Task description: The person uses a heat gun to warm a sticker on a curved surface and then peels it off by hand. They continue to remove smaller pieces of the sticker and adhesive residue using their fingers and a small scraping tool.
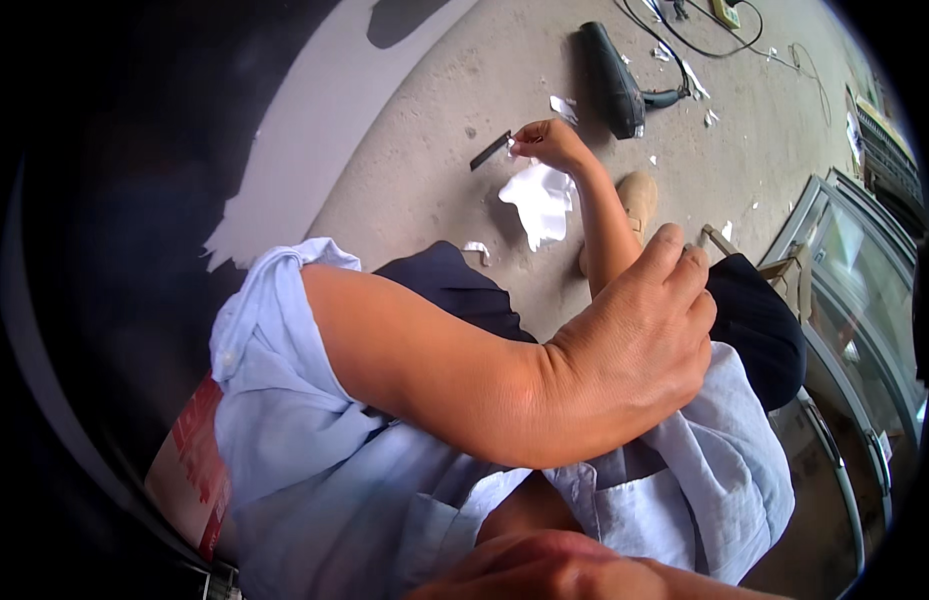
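My right hand (552, 144) reaches down over the floor, its thumb and fingers pinched on a thin dark strip (490, 151). A small whitish bit shows at the pinch. Just below that hand is a crumpled piece of white sheet (543, 202), paper or film; whether it touches the hand I cannot tell. My left hand (637, 330) lies across my chest, close to the camera, with fingers curled near my right arm. Its fingertips are hidden, so whether it grips anything is unclear. Beyond my right hand, a black hair dryer (613, 82) lies on the concrete floor (427, 150).
Torn white scraps (563, 109) litter the floor. A black cord (716, 54) loops near a power strip (727, 13). Metal-framed glass panels (839, 232) stand at right, beside a wooden frame (798, 277). A large pale curved panel (307, 127) lies left, a red-and-white box (198, 465) below it.
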### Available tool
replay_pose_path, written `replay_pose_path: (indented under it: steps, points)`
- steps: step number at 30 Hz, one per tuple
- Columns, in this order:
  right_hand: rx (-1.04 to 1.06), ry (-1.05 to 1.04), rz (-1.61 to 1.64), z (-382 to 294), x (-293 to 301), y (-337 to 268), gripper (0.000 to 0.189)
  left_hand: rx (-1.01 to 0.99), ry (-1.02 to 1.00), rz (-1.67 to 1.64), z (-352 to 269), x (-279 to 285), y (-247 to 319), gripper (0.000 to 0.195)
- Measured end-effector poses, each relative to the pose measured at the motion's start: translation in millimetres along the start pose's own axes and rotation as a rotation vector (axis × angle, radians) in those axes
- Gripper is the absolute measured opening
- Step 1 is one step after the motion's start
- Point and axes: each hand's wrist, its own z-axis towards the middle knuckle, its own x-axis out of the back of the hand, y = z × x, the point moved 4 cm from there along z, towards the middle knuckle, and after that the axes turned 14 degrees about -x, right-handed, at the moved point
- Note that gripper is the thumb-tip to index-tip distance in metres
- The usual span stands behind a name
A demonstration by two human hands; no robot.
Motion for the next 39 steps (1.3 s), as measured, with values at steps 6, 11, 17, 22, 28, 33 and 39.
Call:
replay_pose_path:
  steps: [6, 11, 17, 22, 28, 33, 39]
  points:
    - [-0.277, 0.207, -0.111, -23, -18, 69, 0.019, -0.094, -0.135, -0.029, 2, 1, -1, 0.035]
    - [-0.337, 0.497, -0.23, -32, -38, 81, 0.024, -0.076, -0.137, -0.011, 0, 2, -2, 0.035]
    - [-0.208, 0.819, -0.382, -50, -51, 69, 0.028, -0.098, -0.139, 0.003, -2, 1, -5, 0.035]
    - [-0.328, 0.647, -0.358, -45, -28, 57, 0.031, -0.095, -0.16, 0.008, -2, 1, -5, 0.037]
    - [-0.37, 0.074, 0.201, -12, -15, 96, 0.027, -0.088, -0.173, 0.017, -3, 5, -2, 0.036]
    - [-0.213, 0.236, -0.083, -27, 40, 1, 0.025, -0.073, -0.09, 0.024, 3, 5, -5, 0.034]
    - [0.632, 0.552, -0.22, -36, 89, -153, 0.025, 0.005, 0.303, -0.011, 6, 2, -3, 0.02]
